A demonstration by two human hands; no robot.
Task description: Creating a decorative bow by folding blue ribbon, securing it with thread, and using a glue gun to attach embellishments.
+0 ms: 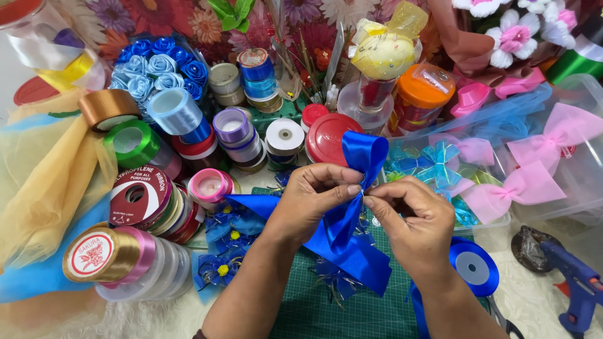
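Here, in the head view, the left hand [314, 194] and the right hand [411, 216] meet above the green cutting mat [314, 307], each pinching the gathered middle of a royal-blue satin ribbon bow [355, 207] between thumb and fingertips, so the bow sits at the centre of the frame with its loops standing up and its tails hanging down. Just beside the right wrist lies a blue ribbon spool [474, 267], a blue glue gun [575, 282] rests at the far right, and pink bows [534, 163] fill a clear plastic box [502, 220] behind.
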